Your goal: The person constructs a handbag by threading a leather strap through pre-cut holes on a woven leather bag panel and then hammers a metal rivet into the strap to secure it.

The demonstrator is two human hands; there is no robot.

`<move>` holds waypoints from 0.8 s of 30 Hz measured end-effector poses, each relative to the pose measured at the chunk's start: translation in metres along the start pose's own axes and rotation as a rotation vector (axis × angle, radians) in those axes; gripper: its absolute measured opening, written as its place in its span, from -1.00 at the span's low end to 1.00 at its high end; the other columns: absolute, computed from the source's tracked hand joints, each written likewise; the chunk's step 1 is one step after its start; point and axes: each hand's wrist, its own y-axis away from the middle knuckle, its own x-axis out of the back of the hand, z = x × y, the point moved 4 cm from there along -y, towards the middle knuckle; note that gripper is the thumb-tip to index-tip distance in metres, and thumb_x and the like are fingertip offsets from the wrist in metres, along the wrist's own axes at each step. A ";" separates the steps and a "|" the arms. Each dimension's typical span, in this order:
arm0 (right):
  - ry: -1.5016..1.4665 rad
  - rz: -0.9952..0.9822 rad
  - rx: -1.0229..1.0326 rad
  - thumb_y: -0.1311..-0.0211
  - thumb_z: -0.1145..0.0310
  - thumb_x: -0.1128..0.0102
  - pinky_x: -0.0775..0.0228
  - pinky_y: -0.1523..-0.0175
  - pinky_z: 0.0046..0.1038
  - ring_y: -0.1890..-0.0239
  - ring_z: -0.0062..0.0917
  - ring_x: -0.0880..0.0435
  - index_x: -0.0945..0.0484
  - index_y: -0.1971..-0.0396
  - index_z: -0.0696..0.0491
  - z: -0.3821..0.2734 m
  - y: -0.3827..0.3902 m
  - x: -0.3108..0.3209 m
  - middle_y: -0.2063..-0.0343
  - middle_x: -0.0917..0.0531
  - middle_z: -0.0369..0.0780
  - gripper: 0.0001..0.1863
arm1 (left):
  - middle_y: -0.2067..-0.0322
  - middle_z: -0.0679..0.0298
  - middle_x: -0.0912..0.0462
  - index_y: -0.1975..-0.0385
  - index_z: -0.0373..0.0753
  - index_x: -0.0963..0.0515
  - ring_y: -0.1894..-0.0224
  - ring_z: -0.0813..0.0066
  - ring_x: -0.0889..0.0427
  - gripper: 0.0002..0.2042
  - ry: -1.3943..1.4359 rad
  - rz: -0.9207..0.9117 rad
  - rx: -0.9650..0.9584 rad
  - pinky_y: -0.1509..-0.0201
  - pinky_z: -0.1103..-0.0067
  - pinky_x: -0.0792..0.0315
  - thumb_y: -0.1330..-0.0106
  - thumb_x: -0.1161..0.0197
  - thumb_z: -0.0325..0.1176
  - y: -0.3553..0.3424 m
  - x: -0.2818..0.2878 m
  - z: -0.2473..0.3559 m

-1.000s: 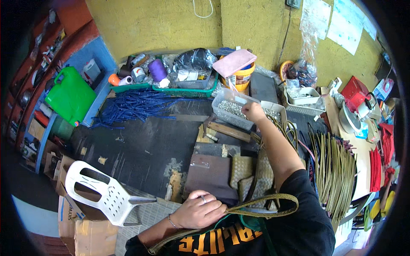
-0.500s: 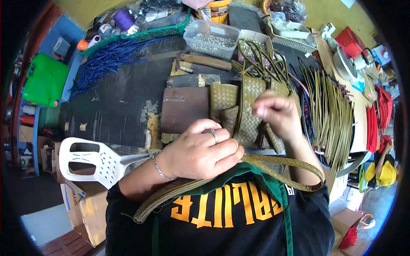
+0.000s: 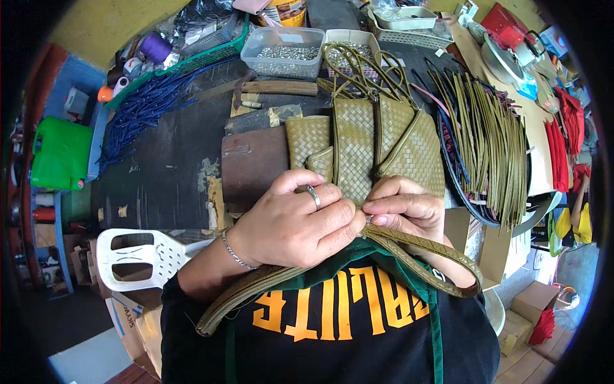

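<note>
My left hand [image 3: 310, 221], a ring on one finger, is closed around an olive-green strap [image 3: 441, 246] in front of my chest. One end of the strap trails under my left wrist, with what looks like a zip along it; the other side loops out to the right under my right hand. Fingers pinched, my right hand [image 3: 409, 208] meets the left at a small shiny metal piece [image 3: 369, 219] by the strap. Its exact form is mostly hidden. Just beyond both hands lie olive woven bags [image 3: 361, 150] with thin straps heaped at their far end.
On the dark table [image 3: 153, 185] lie a brown slab [image 3: 252, 163], a hammer [image 3: 278, 88] and blue strips [image 3: 147, 105]. A clear tub [image 3: 281, 64] of metal fittings stands at the back. Olive strips [image 3: 489, 144] hang at right. A white chair [image 3: 137, 259] is at left.
My right hand has come down and left from above the bags to meet the left hand at the strap, now pinching there. The left hand keeps its grip. The view has shifted slightly.
</note>
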 end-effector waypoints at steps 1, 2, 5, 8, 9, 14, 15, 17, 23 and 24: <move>0.035 -0.003 0.003 0.10 0.59 -0.16 -0.35 0.39 -0.64 0.46 -0.59 -0.50 -0.56 0.44 0.18 0.000 0.000 -0.001 0.52 -0.52 -0.22 -0.86 | 0.52 0.44 -0.47 0.50 -0.18 -0.52 0.40 0.61 -0.47 -0.84 0.023 -0.003 0.009 0.16 0.57 -0.18 0.14 -0.19 -0.38 0.001 0.000 0.000; 0.069 -0.007 0.007 0.10 0.59 -0.16 -0.35 0.39 -0.64 0.47 -0.58 -0.50 -0.56 0.45 0.19 0.000 -0.001 -0.002 0.53 -0.51 -0.22 -0.87 | 0.52 0.44 -0.47 0.50 -0.18 -0.52 0.40 0.61 -0.47 -0.84 0.019 -0.003 0.016 0.16 0.57 -0.18 0.14 -0.19 -0.38 0.002 0.001 -0.001; 0.132 0.002 0.097 0.10 0.58 -0.16 -0.34 0.40 -0.61 0.48 -0.56 -0.49 -0.55 0.47 0.19 -0.001 -0.005 -0.005 0.54 -0.51 -0.22 -0.88 | 0.53 0.44 -0.47 0.50 -0.19 -0.53 0.40 0.61 -0.47 -0.84 0.011 0.003 0.032 0.17 0.57 -0.18 0.15 -0.19 -0.38 0.004 0.002 -0.002; 0.114 -0.029 0.158 0.13 0.57 -0.18 -0.32 0.41 -0.58 0.49 -0.54 -0.47 -0.56 0.48 0.17 0.001 -0.008 -0.007 0.54 -0.51 -0.22 -0.87 | 0.52 0.44 -0.48 0.51 -0.19 -0.53 0.40 0.61 -0.47 -0.85 0.016 0.015 0.049 0.16 0.57 -0.18 0.15 -0.19 -0.38 0.007 0.004 -0.002; 0.114 -0.034 0.159 0.13 0.57 -0.18 -0.32 0.41 -0.58 0.49 -0.54 -0.47 -0.56 0.48 0.17 0.004 -0.010 -0.007 0.54 -0.51 -0.22 -0.87 | 0.52 0.43 -0.48 0.52 -0.19 -0.53 0.39 0.60 -0.47 -0.86 0.027 0.017 0.058 0.16 0.57 -0.18 0.14 -0.19 -0.38 0.007 0.005 -0.002; 0.164 -0.079 0.265 0.16 0.56 -0.20 -0.29 0.41 -0.56 0.50 -0.53 -0.46 -0.56 0.45 0.16 0.000 -0.009 -0.009 0.56 -0.50 -0.23 -0.83 | 0.51 0.41 -0.49 0.54 -0.20 -0.54 0.39 0.59 -0.48 -0.87 0.040 -0.007 0.071 0.16 0.56 -0.18 0.13 -0.19 -0.37 0.009 0.006 -0.001; 0.166 -0.077 0.264 0.16 0.56 -0.20 -0.29 0.41 -0.56 0.50 -0.53 -0.46 -0.56 0.45 0.16 0.000 -0.009 -0.009 0.56 -0.50 -0.23 -0.83 | 0.54 0.44 -0.47 0.55 -0.19 -0.51 0.42 0.62 -0.45 -0.91 0.056 0.001 0.079 0.17 0.59 -0.18 0.06 -0.16 -0.36 0.008 0.006 -0.002; 0.174 -0.094 0.281 0.17 0.56 -0.20 -0.29 0.41 -0.56 0.49 -0.52 -0.46 -0.55 0.44 0.17 0.000 -0.007 -0.009 0.56 -0.50 -0.24 -0.82 | 0.58 0.46 -0.45 0.56 -0.18 -0.49 0.46 0.65 -0.43 -0.92 0.072 0.008 0.084 0.17 0.61 -0.18 -0.02 -0.14 -0.34 0.008 0.005 -0.002; 0.274 -0.065 0.315 0.18 0.56 -0.19 -0.29 0.41 -0.56 0.49 -0.52 -0.46 -0.55 0.42 0.16 0.001 0.001 -0.008 0.54 -0.50 -0.24 -0.80 | 0.57 0.46 -0.46 0.56 -0.19 -0.49 0.45 0.63 -0.44 -0.92 0.109 0.003 0.093 0.18 0.60 -0.18 -0.04 -0.11 -0.36 0.009 -0.003 -0.002; 0.295 -0.057 0.302 0.18 0.57 -0.19 -0.29 0.41 -0.56 0.49 -0.52 -0.46 -0.55 0.43 0.16 0.002 0.002 -0.008 0.54 -0.50 -0.24 -0.80 | 0.57 0.46 -0.46 0.56 -0.18 -0.49 0.45 0.63 -0.44 -0.93 0.101 -0.001 0.082 0.18 0.60 -0.18 -0.04 -0.11 -0.35 0.009 -0.003 -0.002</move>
